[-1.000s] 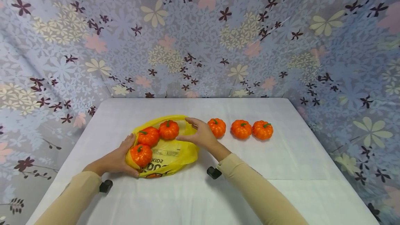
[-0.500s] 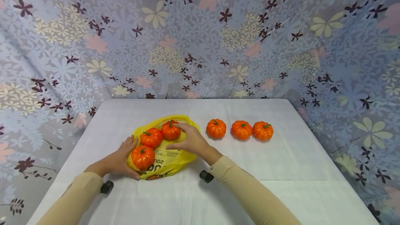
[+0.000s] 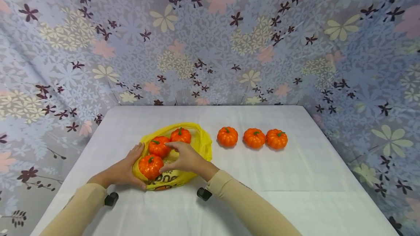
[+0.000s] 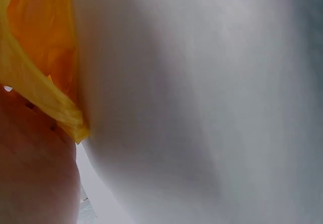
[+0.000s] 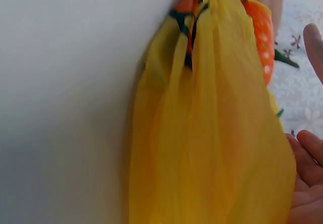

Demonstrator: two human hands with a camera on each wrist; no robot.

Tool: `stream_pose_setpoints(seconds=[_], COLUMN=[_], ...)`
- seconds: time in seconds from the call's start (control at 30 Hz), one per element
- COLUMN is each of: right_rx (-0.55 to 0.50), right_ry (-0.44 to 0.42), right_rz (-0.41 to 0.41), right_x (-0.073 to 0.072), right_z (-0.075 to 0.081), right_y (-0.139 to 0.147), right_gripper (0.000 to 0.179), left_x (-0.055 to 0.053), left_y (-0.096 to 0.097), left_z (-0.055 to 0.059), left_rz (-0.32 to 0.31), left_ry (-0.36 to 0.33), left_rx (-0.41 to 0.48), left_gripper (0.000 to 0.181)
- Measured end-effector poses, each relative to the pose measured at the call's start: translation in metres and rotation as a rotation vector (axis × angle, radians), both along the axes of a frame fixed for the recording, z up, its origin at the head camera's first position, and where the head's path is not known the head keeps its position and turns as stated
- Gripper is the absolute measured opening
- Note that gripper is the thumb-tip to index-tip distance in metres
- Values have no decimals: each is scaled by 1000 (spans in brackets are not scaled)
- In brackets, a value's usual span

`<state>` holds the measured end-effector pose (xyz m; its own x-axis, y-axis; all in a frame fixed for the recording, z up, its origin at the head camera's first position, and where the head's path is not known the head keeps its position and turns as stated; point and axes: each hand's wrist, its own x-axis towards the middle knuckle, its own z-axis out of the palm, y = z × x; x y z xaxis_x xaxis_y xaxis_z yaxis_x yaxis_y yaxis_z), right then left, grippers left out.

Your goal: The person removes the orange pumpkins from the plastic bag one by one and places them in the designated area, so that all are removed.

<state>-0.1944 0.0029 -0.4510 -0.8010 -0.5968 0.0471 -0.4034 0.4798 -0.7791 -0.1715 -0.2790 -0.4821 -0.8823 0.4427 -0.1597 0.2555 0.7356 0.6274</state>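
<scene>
A yellow plastic bag (image 3: 204, 143) with dark print lies on the table, its mouth facing up. In it are three small orange pumpkins with green stems: a front one (image 3: 151, 166), a middle one (image 3: 159, 147) and a back one (image 3: 180, 135). My left hand (image 3: 126, 168) rests along the bag's left edge, thumb and fingers spread around the front pumpkin's side. Over the bag is my right hand (image 3: 187, 161), thumb and fingers apart. Its fingertips are at the middle pumpkin and its thumb beside the front one; whether they touch is unclear. The right wrist view shows the bag's side (image 5: 217, 133).
Three more orange pumpkins stand in a row right of the bag: a near one (image 3: 227, 137), a middle one (image 3: 254, 138) and a right one (image 3: 276, 139). A white cloth covers the table (image 3: 311, 170). Behind it hangs a flowered curtain (image 3: 210, 46).
My right hand has moved left and toward me from the bag's right rim, over the pumpkins. The pumpkins in the bag shifted slightly. My left hand has stayed at the bag's left edge.
</scene>
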Motion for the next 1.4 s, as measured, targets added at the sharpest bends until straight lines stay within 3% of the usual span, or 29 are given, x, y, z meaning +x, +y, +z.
stream_pose_setpoints(seconds=[0.23,0.43,0.73,1.03,1.4], right_rx=[71,107,149,61,-64], right_ry=[35,49,101,126,47], right_rz=[18,35,26,41,-9], right_x=[6,9,15,17,12], right_z=[-9,-24,-26,-27,-12], right_y=[-11,-19,-30,-35,-30], right_gripper=[92,90,86,68,75], left_x=[-2,-5,-3,0,2], left_y=[2,5,5,3,2], left_z=[-2,-5,-2,-1,4], left_rz=[-14,-4,12,24,16], left_ry=[42,19,3,-30,-7], left_rx=[10,-7,-19,-24,-8], left_gripper=[147,146,145,144,145])
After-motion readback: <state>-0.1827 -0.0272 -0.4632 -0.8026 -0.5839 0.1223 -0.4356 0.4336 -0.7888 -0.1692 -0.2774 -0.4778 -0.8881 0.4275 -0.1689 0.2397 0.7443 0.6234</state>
